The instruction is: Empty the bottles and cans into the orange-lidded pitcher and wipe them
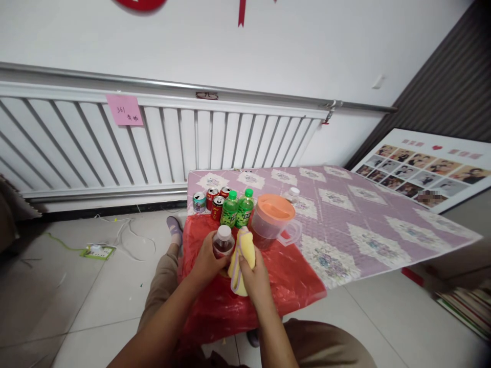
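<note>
My left hand (pixel 208 261) is wrapped round a clear plastic bottle (pixel 223 239) with a white cap and a dark label, upright over the red plastic sheet (pixel 291 276). In my right hand (pixel 256 273) is a folded yellow cloth (pixel 245 248) with a pale purple edge, close beside the bottle's right side. Whether the cloth touches the bottle I cannot tell. Just beyond my hands stand two green-capped bottles (pixel 230 209) with green labels. A clear pitcher (pixel 264 230) with an orange lid is to their right, holding dark liquid.
Several drink cans (pixel 199 203) stand at the table's back left. Behind the pitcher is another white-capped bottle (pixel 293 193). A flowered purple cloth (pixel 345 220) covers the table, with a radiator (pixel 230 138) behind it. A photo board (pixel 425 168) leans at the right; a power strip (pixel 97 252) lies on the floor.
</note>
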{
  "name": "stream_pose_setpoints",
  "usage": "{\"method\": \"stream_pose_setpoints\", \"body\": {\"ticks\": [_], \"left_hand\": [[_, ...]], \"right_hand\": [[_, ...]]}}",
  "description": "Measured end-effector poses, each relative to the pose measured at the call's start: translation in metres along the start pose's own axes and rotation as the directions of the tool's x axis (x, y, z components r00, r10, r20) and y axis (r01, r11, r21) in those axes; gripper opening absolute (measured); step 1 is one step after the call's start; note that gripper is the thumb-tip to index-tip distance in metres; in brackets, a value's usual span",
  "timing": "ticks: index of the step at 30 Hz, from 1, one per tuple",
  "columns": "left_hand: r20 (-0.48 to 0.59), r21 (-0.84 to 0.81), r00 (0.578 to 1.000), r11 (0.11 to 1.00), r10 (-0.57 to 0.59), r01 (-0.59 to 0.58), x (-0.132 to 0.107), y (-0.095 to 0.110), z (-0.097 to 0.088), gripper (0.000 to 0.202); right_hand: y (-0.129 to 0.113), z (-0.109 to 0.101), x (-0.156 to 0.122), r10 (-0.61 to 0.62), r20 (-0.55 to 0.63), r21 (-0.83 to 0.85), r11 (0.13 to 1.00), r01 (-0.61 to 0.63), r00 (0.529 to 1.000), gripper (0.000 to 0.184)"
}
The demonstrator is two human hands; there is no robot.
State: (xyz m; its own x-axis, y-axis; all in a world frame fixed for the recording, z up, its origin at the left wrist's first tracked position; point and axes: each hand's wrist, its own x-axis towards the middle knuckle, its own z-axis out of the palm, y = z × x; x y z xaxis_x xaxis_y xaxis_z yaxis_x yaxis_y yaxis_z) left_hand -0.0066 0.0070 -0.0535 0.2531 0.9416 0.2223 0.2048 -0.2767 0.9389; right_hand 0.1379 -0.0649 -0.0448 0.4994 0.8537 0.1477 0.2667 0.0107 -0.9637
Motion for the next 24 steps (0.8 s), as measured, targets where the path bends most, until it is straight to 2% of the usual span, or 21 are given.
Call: {"method": "stream_pose_setpoints", "body": {"ticks": [2, 5, 7, 9, 13, 15, 18, 20, 24], "left_hand": [[0.036, -0.015, 0.999, 1.000, 0.000, 0.000, 0.000, 0.003, -0.003, 0.074], [0.127, -0.072, 0.992, 0.997, 0.000, 0.010, 0.000, 0.009, -0.010, 0.075], [0.201, -0.130, 0.980, 0.991, 0.005, 0.022, 0.000, 0.014, -0.016, 0.076], [0.262, -0.177, 0.965, 0.984, 0.019, 0.029, 0.001, 0.020, -0.023, 0.076], [0.323, -0.197, 0.946, 0.980, 0.030, 0.036, 0.002, 0.041, -0.040, 0.079], [0.347, -0.215, 0.938, 0.974, 0.013, 0.066, 0.002, 0.053, -0.047, 0.078], [0.380, -0.265, 0.925, 0.957, -0.006, 0.115, 0.003, 0.064, -0.053, 0.074], [0.368, -0.315, 0.930, 0.941, 0.002, 0.123, 0.004, 0.066, -0.054, 0.074], [0.288, -0.379, 0.957, 0.921, 0.027, 0.089, 0.003, 0.062, -0.052, 0.078]], "right_hand": [[-0.007, -0.002, 0.000, -0.024, -0.011, 0.015, 1.000, 0.024, 1.000, 0.052], [-0.020, -0.005, 0.001, -0.121, 0.085, 0.035, 0.992, 0.119, 0.989, 0.050], [-0.027, -0.006, 0.004, -0.139, 0.143, 0.051, 0.990, 0.133, 0.980, 0.047], [-0.030, -0.006, 0.007, -0.082, 0.172, 0.094, 0.993, 0.066, 0.982, 0.045], [-0.023, -0.006, 0.012, 0.096, 0.196, 0.251, 0.957, -0.144, 0.976, 0.044], [-0.016, -0.006, 0.012, 0.196, 0.222, 0.350, 0.898, -0.266, 0.955, 0.042], [-0.004, -0.008, 0.008, 0.330, 0.295, 0.492, 0.752, -0.439, 0.897, 0.042], [0.001, -0.010, 0.005, 0.369, 0.335, 0.534, 0.683, -0.498, 0.867, 0.042], [0.001, -0.004, 0.002, 0.363, 0.421, 0.553, 0.624, -0.552, 0.832, 0.044]]}}
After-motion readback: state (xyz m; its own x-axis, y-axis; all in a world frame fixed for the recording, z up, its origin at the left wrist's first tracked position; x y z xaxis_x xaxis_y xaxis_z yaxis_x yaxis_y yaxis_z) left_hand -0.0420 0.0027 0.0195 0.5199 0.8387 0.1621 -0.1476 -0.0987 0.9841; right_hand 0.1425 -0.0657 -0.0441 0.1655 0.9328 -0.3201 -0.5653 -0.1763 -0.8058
